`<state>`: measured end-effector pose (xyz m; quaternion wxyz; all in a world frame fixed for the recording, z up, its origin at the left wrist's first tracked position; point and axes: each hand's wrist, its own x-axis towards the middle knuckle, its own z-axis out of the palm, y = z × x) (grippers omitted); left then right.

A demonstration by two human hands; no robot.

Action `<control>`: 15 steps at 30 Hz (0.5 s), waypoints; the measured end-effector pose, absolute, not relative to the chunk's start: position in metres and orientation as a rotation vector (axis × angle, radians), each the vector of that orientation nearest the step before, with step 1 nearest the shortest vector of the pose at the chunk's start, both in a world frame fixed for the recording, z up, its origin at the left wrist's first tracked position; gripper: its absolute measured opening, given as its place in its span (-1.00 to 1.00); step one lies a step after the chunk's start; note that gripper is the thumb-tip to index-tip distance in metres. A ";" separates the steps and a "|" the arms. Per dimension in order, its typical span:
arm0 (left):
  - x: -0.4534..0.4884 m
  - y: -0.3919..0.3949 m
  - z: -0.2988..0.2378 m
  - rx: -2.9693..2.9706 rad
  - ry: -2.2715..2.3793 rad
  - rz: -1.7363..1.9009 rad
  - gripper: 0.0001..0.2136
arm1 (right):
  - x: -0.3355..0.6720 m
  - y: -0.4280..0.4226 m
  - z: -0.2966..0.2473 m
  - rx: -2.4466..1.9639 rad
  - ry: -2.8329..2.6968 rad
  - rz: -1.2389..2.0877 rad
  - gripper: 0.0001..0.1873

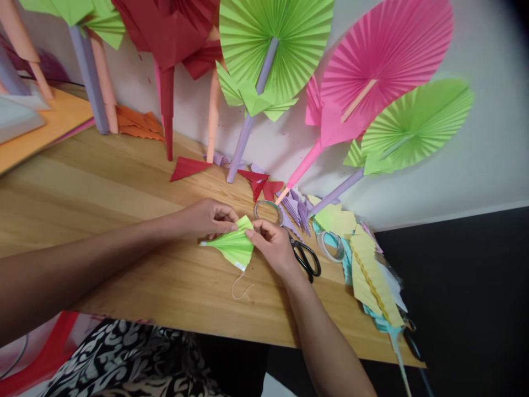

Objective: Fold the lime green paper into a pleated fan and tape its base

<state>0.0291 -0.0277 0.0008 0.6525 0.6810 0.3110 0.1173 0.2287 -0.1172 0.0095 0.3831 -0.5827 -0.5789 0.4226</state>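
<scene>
A pleated green paper fan [235, 246] is spread over the wooden table [165, 292], its narrow end pointing left. White tape shows at that narrow end and at the lower corner, where a thin loose string [236, 289] trails onto the wood. My left hand [212, 216] pinches the fan's upper edge between thumb and fingers. Close beside it, my right hand [270, 242] grips the upper right corner of the same paper. Black-handled scissors [308, 258] lie just right of my right hand, their blades partly hidden. Behind my hands is a roll of tape [268, 212].
Finished paper fans lean on the wall: green [275, 44], pink [384, 55], red [173, 33] and a smaller green fan [417, 127]. Another tape roll [330, 246] stands near yellow and teal paper pieces [372, 270] at right. Red scraps [190, 168] lie at the back.
</scene>
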 end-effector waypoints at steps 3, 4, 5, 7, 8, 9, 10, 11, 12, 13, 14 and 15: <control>0.031 -0.028 -0.001 1.558 0.662 0.359 -0.68 | 0.229 -0.117 0.009 -1.485 -1.482 1.066 -0.77; 0.031 -0.028 -0.002 1.573 0.645 0.391 -0.67 | 0.228 -0.117 0.008 -1.488 -1.486 1.064 -0.76; 0.031 -0.028 -0.003 1.589 0.630 0.418 -0.65 | 0.228 -0.117 0.009 -1.491 -1.487 1.065 -0.76; 0.031 -0.028 -0.003 1.620 0.600 0.449 -0.62 | 0.227 -0.117 0.009 -1.501 -1.485 1.077 -0.74; 0.031 -0.029 -0.003 1.640 0.581 0.456 -0.62 | 0.227 -0.117 0.010 -1.505 -1.484 1.083 -0.73; 0.031 -0.030 -0.003 1.666 0.564 0.463 -0.64 | 0.226 -0.117 0.010 -1.509 -1.484 1.089 -0.73; 0.031 -0.031 -0.003 1.696 0.549 0.473 -0.66 | 0.226 -0.117 0.010 -1.512 -1.485 1.092 -0.73; 0.031 -0.032 -0.003 1.730 0.539 0.484 -0.68 | 0.226 -0.117 0.010 -1.513 -1.489 1.091 -0.73; 0.031 -0.034 -0.002 1.767 0.533 0.497 -0.69 | 0.225 -0.117 0.010 -1.514 -1.495 1.087 -0.73; 0.031 -0.035 -0.002 1.801 0.533 0.511 -0.70 | 0.225 -0.117 0.010 -1.515 -1.504 1.079 -0.74; 0.032 -0.036 -0.002 1.830 0.537 0.526 -0.71 | 0.225 -0.117 0.009 -1.516 -1.515 1.068 -0.75; 0.032 -0.037 -0.001 1.855 0.543 0.541 -0.71 | 0.224 -0.117 0.009 -1.517 -1.526 1.054 -0.75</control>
